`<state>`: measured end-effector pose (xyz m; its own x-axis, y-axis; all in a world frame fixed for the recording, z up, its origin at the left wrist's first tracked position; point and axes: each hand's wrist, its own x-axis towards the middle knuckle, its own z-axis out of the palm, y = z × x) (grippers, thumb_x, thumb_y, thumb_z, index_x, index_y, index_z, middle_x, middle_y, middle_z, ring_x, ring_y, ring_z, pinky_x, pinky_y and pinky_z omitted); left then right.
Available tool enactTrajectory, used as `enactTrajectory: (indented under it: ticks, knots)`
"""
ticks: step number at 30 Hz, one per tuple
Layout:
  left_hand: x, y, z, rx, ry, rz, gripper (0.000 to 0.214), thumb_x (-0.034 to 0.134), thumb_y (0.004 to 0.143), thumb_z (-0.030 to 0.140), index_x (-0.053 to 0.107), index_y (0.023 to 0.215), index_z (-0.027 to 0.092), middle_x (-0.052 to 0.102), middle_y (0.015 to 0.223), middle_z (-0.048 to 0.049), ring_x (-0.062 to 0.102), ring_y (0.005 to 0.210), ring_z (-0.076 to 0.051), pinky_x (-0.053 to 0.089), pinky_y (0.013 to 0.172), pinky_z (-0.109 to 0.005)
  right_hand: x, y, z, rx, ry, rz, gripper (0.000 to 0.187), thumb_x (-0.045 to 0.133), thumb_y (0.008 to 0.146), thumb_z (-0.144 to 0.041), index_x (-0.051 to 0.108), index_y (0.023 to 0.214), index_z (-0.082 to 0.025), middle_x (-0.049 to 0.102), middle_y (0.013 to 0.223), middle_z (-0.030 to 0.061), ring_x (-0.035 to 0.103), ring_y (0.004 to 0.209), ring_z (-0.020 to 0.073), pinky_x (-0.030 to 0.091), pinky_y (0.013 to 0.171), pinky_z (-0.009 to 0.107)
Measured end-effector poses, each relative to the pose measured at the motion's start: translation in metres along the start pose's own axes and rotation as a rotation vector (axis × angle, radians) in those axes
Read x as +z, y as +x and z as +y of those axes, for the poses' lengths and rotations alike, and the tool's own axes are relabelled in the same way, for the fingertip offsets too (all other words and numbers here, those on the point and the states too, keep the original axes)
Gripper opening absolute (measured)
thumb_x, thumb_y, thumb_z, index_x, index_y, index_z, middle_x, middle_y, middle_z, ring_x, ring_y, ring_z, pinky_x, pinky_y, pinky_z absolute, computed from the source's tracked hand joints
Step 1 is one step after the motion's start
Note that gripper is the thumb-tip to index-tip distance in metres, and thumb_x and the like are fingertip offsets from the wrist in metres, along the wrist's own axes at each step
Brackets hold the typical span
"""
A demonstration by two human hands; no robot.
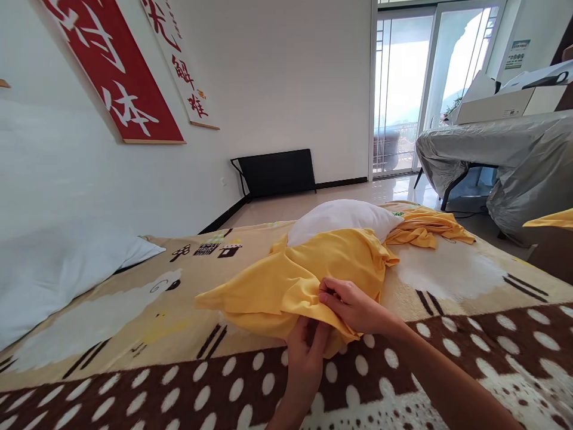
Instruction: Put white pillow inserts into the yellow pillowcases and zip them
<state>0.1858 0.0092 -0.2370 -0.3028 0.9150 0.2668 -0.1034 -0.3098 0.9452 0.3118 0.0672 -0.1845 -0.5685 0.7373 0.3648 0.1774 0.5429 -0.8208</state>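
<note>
A yellow pillowcase lies bunched on the bed in front of me, with one corner pointing left. My right hand pinches a fold of its cloth near the front edge. Just below, my left hand grips that edge from underneath, its fingertips hidden under the fabric. Behind the pillowcase rises a white pillow; its lower part is covered by the yellow cloth, and I cannot tell whether it is inside.
A patterned blanket covers the bed. More yellow cloth lies crumpled right of the pillow, and another white pillow is at far left. Beyond stand a folded black panel against the wall and a table with a silver cover.
</note>
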Motion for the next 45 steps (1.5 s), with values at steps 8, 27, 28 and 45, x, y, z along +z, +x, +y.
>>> enactTrajectory:
  ticks: [8,27,28,45]
  knots:
    - [-0.003,0.0,0.0,0.074,0.185,0.022,0.028,0.066,0.072,0.038,0.066,0.086,0.014,0.067,0.082,-0.009,0.06,0.076,-0.021,0.046,0.067,-0.027,-0.009,-0.002,-0.006,0.029,-0.023,-0.08,0.018,0.049,0.088,-0.029,0.049,0.076,-0.015,0.049,0.073,-0.001,0.04,0.066,0.0093,0.033,0.06,0.021]
    - [-0.01,0.004,-0.01,0.125,0.231,0.038,0.023,0.065,0.068,0.035,0.069,0.077,0.014,0.067,0.078,-0.0098,0.06,0.074,-0.024,0.048,0.072,-0.032,-0.023,0.0,0.01,0.125,0.213,-0.151,0.025,0.074,0.069,-0.032,0.069,0.085,-0.013,0.064,0.077,0.0021,0.052,0.069,0.0115,0.041,0.065,0.023]
    - [-0.011,0.004,-0.01,0.135,0.255,0.029,0.022,0.065,0.068,0.034,0.069,0.077,0.014,0.067,0.078,-0.0096,0.06,0.075,-0.024,0.048,0.072,-0.033,-0.021,0.001,0.011,0.131,0.216,-0.128,0.024,0.075,0.068,-0.031,0.069,0.081,-0.013,0.063,0.074,0.0016,0.051,0.067,0.0109,0.04,0.063,0.023]
    - [-0.012,0.009,-0.009,0.678,0.561,0.154,0.011,0.059,0.079,0.014,0.05,0.083,0.019,0.048,0.067,0.0025,0.048,0.056,-0.009,0.043,0.053,-0.017,-0.018,0.007,0.031,0.002,0.365,-0.166,0.028,0.068,0.076,-0.038,0.062,0.08,-0.011,0.055,0.073,0.001,0.044,0.066,0.0089,0.035,0.061,0.022]
